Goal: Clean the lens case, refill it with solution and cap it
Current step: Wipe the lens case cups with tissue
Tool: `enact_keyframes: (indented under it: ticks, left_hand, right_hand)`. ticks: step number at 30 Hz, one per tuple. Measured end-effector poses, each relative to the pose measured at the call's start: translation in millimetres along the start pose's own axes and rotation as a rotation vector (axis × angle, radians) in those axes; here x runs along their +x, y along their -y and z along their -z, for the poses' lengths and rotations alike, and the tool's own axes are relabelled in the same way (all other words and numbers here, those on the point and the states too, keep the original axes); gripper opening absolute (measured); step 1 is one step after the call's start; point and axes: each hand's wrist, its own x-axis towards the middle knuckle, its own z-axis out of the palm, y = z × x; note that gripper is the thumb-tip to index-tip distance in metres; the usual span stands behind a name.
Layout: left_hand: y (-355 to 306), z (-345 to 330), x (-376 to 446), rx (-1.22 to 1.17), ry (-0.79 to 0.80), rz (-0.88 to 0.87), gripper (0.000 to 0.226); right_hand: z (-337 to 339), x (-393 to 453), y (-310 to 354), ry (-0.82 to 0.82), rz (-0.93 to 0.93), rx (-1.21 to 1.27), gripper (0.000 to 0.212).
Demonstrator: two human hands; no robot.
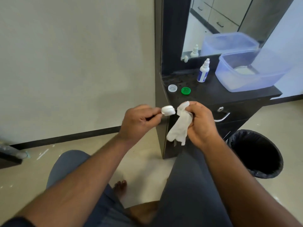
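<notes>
Out in front of the dark vanity shelf (229, 94), the small white plastic lens case (217, 110) sits pinched in the left hand (139, 121), just beside a crumpled white tissue (179, 126) gripped by the right hand (200, 122). Looks like the wiping step. Next up is probably refilling from the one white dropper bottle (203, 71). Two caps wait on the shelf: one clear (172, 88), one green (186, 90).
</notes>
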Motion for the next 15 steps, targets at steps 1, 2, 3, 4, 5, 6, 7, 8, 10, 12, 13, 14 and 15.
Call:
enact_keyframes:
  ticks: [1, 2, 3, 4, 5, 6, 7, 8, 10, 12, 13, 14, 15]
  left_hand:
    - [3.7, -2.8, 13.7, 0.091, 0.067, -0.162, 0.012]
    - [8.3, -4.6, 26.6, 0.160, 0.122, -0.313, 0.013]
    - [13.0, -6.7, 40.2, 0.205, 0.165, -0.440, 0.014]
    - [17.1, -8.0, 54.0, 0.237, 0.203, -0.542, 0.015]
    - [20.8, -8.2, 65.9, 0.266, 0.237, -0.628, 0.018]
    - [24.8, -10.1, 78.8, 0.289, 0.272, -0.705, 0.020]
    - [28.8, -12.1, 89.8, 0.310, 0.307, -0.772, 0.021]
    - [32.3, -15.0, 100.0, 0.326, 0.341, -0.825, 0.022]
    - [38.4, -20.5, 113.8, 0.345, 0.404, -0.895, 0.021]
    - [44.2, -26.2, 124.9, 0.353, 0.445, -0.942, 0.022]
    - [48.5, -28.8, 128.8, 0.356, 0.452, -0.964, 0.022]
    - [52.7, -30.9, 132.0, 0.360, 0.457, -0.991, 0.021]
    - [56.0, -32.0, 134.4, 0.365, 0.455, -1.023, 0.019]
  right_hand:
    - [5.2, 3.1, 9.6, 0.006, 0.031, -0.046, 0.023]
    - [10.4, 6.1, 18.0, 0.006, 0.059, -0.101, 0.024]
    - [16.0, 10.1, 25.9, -0.005, 0.084, -0.162, 0.024]
    - [22.0, 14.9, 32.5, -0.020, 0.105, -0.224, 0.025]
    - [26.4, 17.7, 38.4, -0.032, 0.120, -0.281, 0.025]
    - [32.5, 23.1, 43.0, -0.041, 0.134, -0.328, 0.024]
    - [37.5, 27.5, 47.0, -0.047, 0.145, -0.367, 0.023]
    - [42.8, 32.3, 49.7, -0.060, 0.155, -0.400, 0.023]
    - [50.1, 39.0, 51.5, -0.091, 0.165, -0.444, 0.024]
    - [54.6, 44.9, 51.3, -0.122, 0.174, -0.433, 0.028]
    - [55.6, 47.5, 50.8, -0.138, 0.183, -0.436, 0.027]
    - [56.8, 50.2, 50.3, -0.156, 0.199, -0.458, 0.025]
    - [56.6, 52.2, 51.0, -0.172, 0.217, -0.488, 0.022]
